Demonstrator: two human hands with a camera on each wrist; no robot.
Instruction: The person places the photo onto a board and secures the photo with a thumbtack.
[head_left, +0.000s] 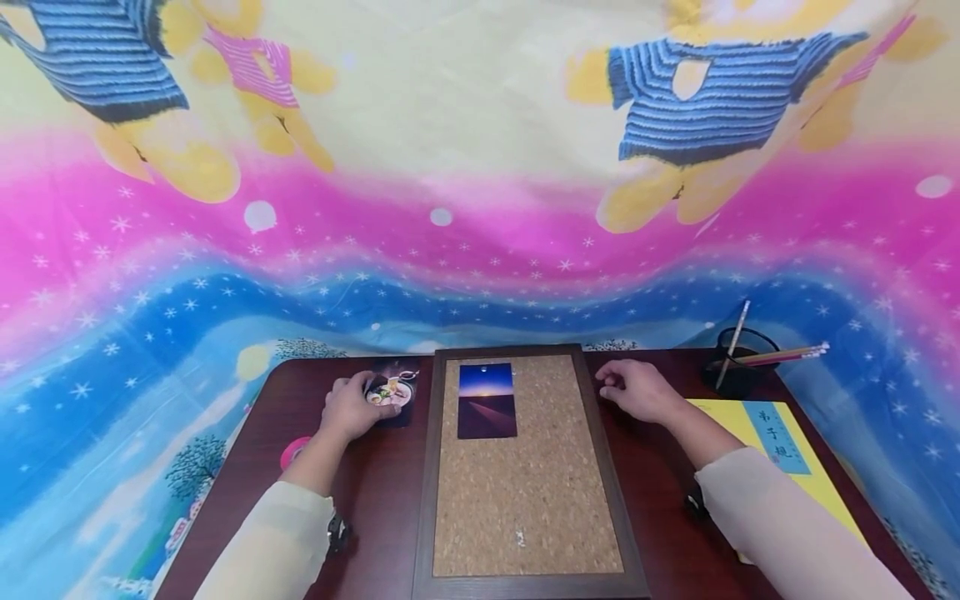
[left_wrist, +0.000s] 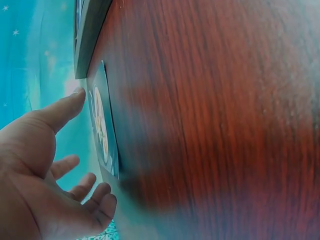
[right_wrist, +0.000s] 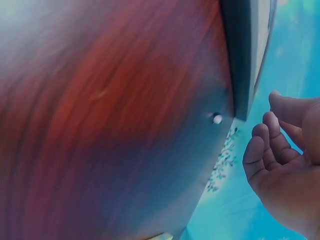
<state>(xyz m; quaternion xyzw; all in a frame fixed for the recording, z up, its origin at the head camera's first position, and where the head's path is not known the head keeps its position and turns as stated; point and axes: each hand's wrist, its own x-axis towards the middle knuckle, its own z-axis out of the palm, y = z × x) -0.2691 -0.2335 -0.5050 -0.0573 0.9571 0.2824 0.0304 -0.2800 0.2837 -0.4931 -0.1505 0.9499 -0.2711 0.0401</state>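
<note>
My left hand is over a dark photo card showing a bowl of food, which lies on the table left of the corkboard. In the left wrist view its thumb and fingers are spread apart beside the card, with nothing visible between them. On the corkboard's upper left hangs a sunset road photo, with a small pale pin at its top. My right hand hovers just right of the board's frame, fingers loosely bent and holding nothing visible. Near it, a small white pin rests on the table.
At the back right stands a black mesh pen cup with several pencils. A yellow book lies under the right forearm. Beside the left forearm is a pink round object, partly hidden. A patterned curtain hangs behind the dark wooden table.
</note>
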